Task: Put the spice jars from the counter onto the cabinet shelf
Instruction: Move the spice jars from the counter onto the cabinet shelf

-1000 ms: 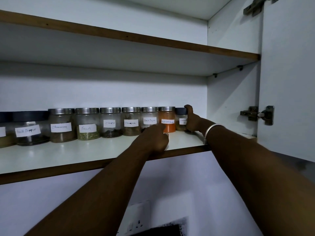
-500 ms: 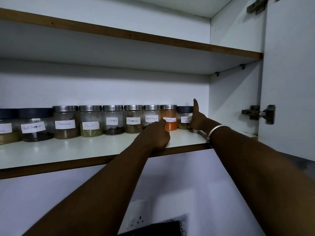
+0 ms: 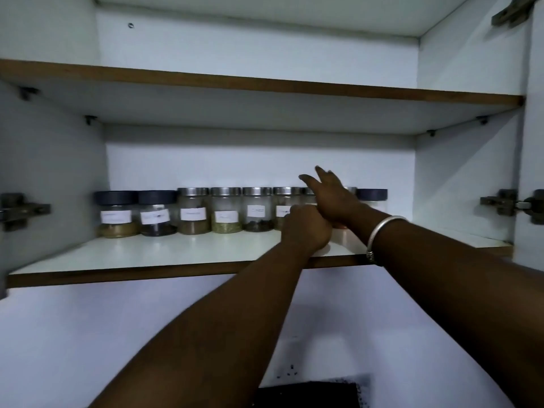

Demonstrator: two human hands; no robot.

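the spice jars [image 3: 226, 212] stand in one row at the back of the lower shelf [image 3: 147, 254], labels forward. the right hand [image 3: 332, 198] has left the dark-lidded end jar [image 3: 372, 195] and now hangs over the lids further left, its fingers [image 3: 309, 181] spread. the left hand [image 3: 306, 228] stays low in front of the row, curled; whether it pinches a jar cannot be told. the view has swung left, showing the cabinet's left wall [image 3: 53, 172].

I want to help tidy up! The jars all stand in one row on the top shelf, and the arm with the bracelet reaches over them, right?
Not quite. The head view shows the spice jars standing in one row on the lower shelf, not the top one. The arm with the bracelet does reach over them.
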